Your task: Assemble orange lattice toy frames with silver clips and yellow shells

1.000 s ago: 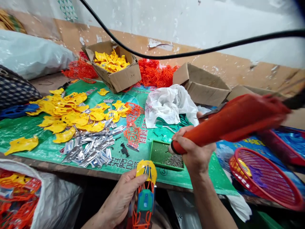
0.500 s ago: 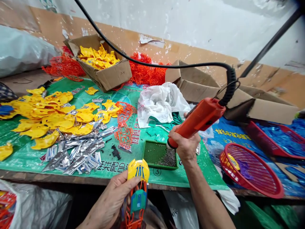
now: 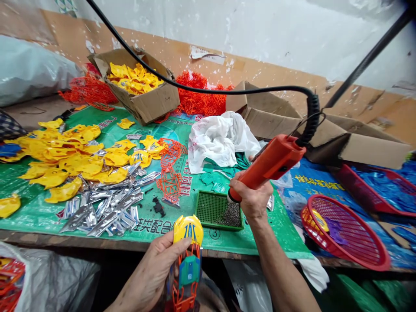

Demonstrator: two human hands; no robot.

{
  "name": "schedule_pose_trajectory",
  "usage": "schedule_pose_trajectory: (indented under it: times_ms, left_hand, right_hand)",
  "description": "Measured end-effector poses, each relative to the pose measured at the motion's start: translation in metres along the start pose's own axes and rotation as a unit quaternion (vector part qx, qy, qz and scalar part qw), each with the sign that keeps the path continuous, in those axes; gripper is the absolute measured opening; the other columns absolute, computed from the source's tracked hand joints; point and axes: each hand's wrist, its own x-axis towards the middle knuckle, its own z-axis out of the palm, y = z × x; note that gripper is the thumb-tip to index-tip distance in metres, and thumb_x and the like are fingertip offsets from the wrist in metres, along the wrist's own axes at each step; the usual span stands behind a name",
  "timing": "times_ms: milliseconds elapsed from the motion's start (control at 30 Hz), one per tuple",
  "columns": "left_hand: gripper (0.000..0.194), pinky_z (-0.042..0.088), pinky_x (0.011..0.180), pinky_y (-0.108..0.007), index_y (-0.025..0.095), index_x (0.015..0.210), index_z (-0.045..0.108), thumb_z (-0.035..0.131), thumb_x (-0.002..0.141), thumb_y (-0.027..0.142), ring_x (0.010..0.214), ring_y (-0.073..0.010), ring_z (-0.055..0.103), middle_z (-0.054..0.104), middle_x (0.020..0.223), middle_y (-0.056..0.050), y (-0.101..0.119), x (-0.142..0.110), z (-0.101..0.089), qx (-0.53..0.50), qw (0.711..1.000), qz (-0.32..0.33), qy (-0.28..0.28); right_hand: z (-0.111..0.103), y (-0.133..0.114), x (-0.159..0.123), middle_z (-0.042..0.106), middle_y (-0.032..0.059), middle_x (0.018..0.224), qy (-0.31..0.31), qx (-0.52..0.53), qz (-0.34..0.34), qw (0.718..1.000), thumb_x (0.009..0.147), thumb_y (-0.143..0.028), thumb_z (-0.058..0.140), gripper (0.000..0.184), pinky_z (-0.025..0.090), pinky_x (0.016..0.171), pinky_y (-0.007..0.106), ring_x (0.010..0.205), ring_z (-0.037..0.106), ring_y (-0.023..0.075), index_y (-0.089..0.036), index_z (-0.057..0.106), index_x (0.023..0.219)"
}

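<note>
My left hand (image 3: 154, 266) grips a toy car body (image 3: 189, 271) just off the table's front edge. This body has a yellow nose, an orange lattice frame and a teal middle piece. In my right hand (image 3: 255, 197) is a red electric screwdriver (image 3: 269, 162), its tip pointing down and left over the green tray (image 3: 208, 225). Small dark screws (image 3: 231, 214) lie heaped at the tray's right end; whether the tip touches them I cannot tell. Left of the tray are silver strips (image 3: 107, 208), a black part (image 3: 158, 207) and orange lattice frames (image 3: 170, 177).
Yellow shells (image 3: 74, 158) cover the table's left side. Behind them stands a cardboard box (image 3: 149, 102) of yellow parts. A white cloth (image 3: 214, 138) lies mid-table, and a red basket (image 3: 357, 234) sits at right. The screwdriver's black cable (image 3: 208, 90) arches across the view.
The view has shifted very slightly. Both hands keep their holds, and the screwdriver stays over the tray almost unmoved.
</note>
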Motion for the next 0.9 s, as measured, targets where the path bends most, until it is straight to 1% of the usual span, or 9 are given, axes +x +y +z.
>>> schedule_pose_trajectory:
  times_ms: [100, 300, 433, 567, 667, 700, 767, 833, 900]
  left_hand:
    - [0.026, 0.045, 0.049, -0.017, 0.014, 0.086, 0.07, 0.077, 0.077, 0.037, 0.049, -0.0076, 0.054, 0.065, 0.065, -0.001, 0.003, 0.0, 0.003, -0.008, 1.0, 0.003, 0.005]
    - [0.029, 0.051, 0.054, -0.02, 0.014, 0.094, 0.072, 0.079, 0.075, 0.035, 0.055, -0.0114, 0.061, 0.07, 0.071, -0.004, 0.006, 0.0, 0.006, -0.023, 1.0, 0.011, 0.005]
    - [0.032, 0.05, 0.05, -0.021, 0.012, 0.093, 0.072, 0.08, 0.073, 0.036, 0.051, -0.0111, 0.059, 0.072, 0.071, -0.006, 0.006, 0.003, 0.007, -0.022, 0.999, 0.018, 0.018]
    - [0.029, 0.051, 0.052, -0.021, 0.011, 0.093, 0.071, 0.079, 0.075, 0.034, 0.053, -0.0117, 0.061, 0.072, 0.072, -0.006, 0.005, 0.004, 0.009, -0.047, 0.999, 0.021, 0.01]
    - [0.026, 0.052, 0.054, -0.022, 0.011, 0.093, 0.071, 0.078, 0.076, 0.03, 0.058, -0.0131, 0.064, 0.073, 0.075, -0.007, 0.003, 0.006, 0.01, -0.081, 0.997, 0.019, 0.002]
    - [0.026, 0.052, 0.054, -0.022, 0.01, 0.093, 0.071, 0.078, 0.075, 0.028, 0.058, -0.0132, 0.064, 0.073, 0.075, -0.008, 0.002, 0.007, 0.01, -0.09, 0.996, 0.017, 0.005]
    - [0.026, 0.051, 0.051, -0.021, 0.009, 0.093, 0.072, 0.078, 0.074, 0.026, 0.056, -0.0129, 0.063, 0.072, 0.075, -0.008, 0.0, 0.009, 0.009, -0.103, 0.995, 0.013, 0.012]
    - [0.025, 0.051, 0.05, -0.022, 0.008, 0.091, 0.072, 0.078, 0.074, 0.025, 0.053, -0.0121, 0.062, 0.072, 0.073, -0.008, -0.002, 0.01, 0.007, -0.113, 0.993, 0.012, 0.015]
    - [0.025, 0.053, 0.052, -0.024, 0.008, 0.091, 0.071, 0.078, 0.073, 0.025, 0.053, -0.0122, 0.061, 0.071, 0.072, -0.007, -0.003, 0.01, 0.005, -0.122, 0.992, 0.013, 0.012]
  right_hand:
    - [0.0, -0.001, -0.002, 0.063, -0.0025, 0.06, -0.005, -0.001, 0.002, 1.0, 0.058, -0.02, 0.075, 0.014, 0.048, 0.054, 0.031, 0.052, 0.056, 0.0136, -0.018, 0.063, 0.063]
    - [0.0, 0.0, -0.002, 0.062, -0.0026, 0.059, 0.006, -0.004, 0.001, 1.0, 0.057, -0.02, 0.076, 0.016, 0.047, 0.052, 0.03, 0.052, 0.056, 0.0142, -0.018, 0.063, 0.065]
    - [-0.002, -0.003, 0.002, 0.063, -0.0024, 0.061, 0.01, 0.013, -0.001, 1.0, 0.057, -0.021, 0.078, 0.017, 0.047, 0.054, 0.03, 0.053, 0.056, 0.0138, -0.018, 0.063, 0.065]
    - [0.001, -0.025, -0.001, 0.063, -0.0021, 0.062, 0.005, 0.074, -0.009, 0.997, 0.057, -0.015, 0.077, 0.014, 0.047, 0.055, 0.031, 0.053, 0.057, 0.0138, -0.017, 0.065, 0.064]
    - [0.006, -0.049, -0.014, 0.061, -0.0026, 0.062, -0.052, 0.136, 0.017, 0.989, 0.062, -0.013, 0.073, 0.011, 0.05, 0.054, 0.032, 0.054, 0.058, 0.0145, -0.018, 0.065, 0.068]
    - [0.009, -0.057, -0.02, 0.06, -0.0033, 0.063, -0.073, 0.159, 0.025, 0.984, 0.063, -0.013, 0.071, 0.014, 0.05, 0.054, 0.033, 0.054, 0.058, 0.0145, -0.02, 0.066, 0.074]
    - [0.013, -0.067, -0.032, 0.06, -0.0047, 0.066, -0.108, 0.2, 0.036, 0.973, 0.065, -0.011, 0.068, 0.031, 0.052, 0.056, 0.034, 0.056, 0.058, 0.0143, -0.024, 0.066, 0.092]
    - [0.017, -0.073, -0.042, 0.06, -0.0057, 0.068, -0.136, 0.227, 0.046, 0.963, 0.066, -0.01, 0.067, 0.05, 0.053, 0.058, 0.034, 0.057, 0.058, 0.0143, -0.03, 0.061, 0.111]
    - [0.021, -0.073, -0.049, 0.061, -0.006, 0.068, -0.157, 0.237, 0.056, 0.957, 0.066, -0.009, 0.068, 0.062, 0.053, 0.059, 0.033, 0.057, 0.059, 0.0142, -0.034, 0.055, 0.121]
